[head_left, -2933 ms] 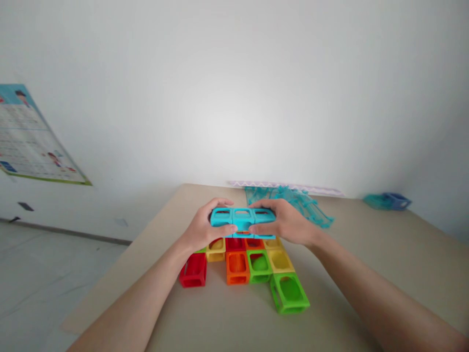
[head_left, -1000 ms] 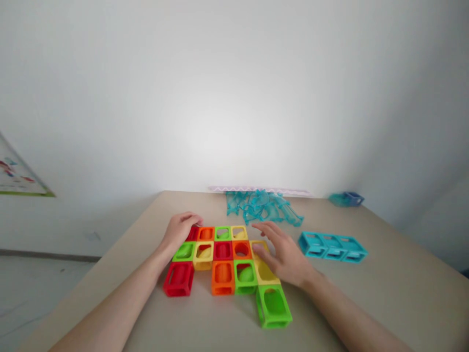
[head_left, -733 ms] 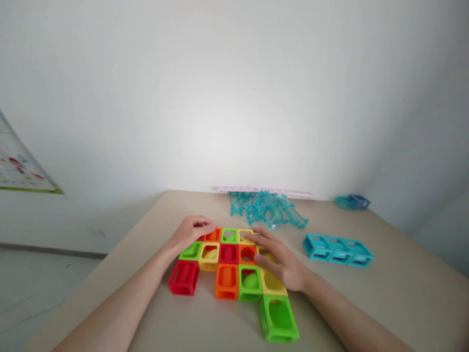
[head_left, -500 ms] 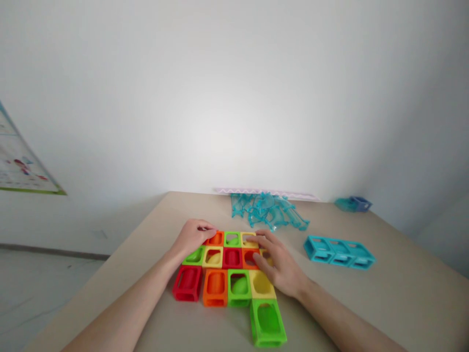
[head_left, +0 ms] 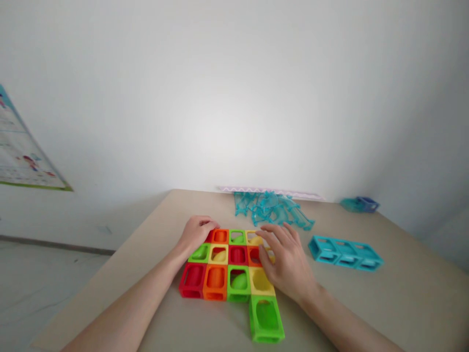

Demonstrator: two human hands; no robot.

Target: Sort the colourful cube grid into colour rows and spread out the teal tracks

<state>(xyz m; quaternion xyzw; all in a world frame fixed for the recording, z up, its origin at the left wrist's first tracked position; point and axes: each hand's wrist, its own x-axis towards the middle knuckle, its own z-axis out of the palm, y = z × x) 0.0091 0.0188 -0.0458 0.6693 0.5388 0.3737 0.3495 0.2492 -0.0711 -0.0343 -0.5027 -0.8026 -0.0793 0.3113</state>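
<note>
Hollow plastic cube blocks in red, orange, green and yellow lie flat in joined rows. The front row holds a red block (head_left: 192, 280), an orange block (head_left: 215, 282), a green block (head_left: 238, 283) and a yellow block (head_left: 262, 282), with another green block (head_left: 266, 319) jutting toward me. My left hand (head_left: 200, 232) curls its fingers around a red block (head_left: 209, 238) at the far left corner, partly hiding it. Spread along the right side, the fingers of my right hand (head_left: 287, 256) partly cover the yellow and orange blocks there.
A heap of clear teal plastic pieces (head_left: 271, 209) lies by the wall. To the right stands a joined row of turquoise blocks (head_left: 345, 253). A dark blue block (head_left: 367, 204) sits at the back right corner of the table (head_left: 172, 313). A poster (head_left: 25, 151) hangs at left.
The gap between the front-row red and orange blocks has closed; they now touch. My right hand has shifted slightly right with its fingers lifting. The view has shifted a little.
</note>
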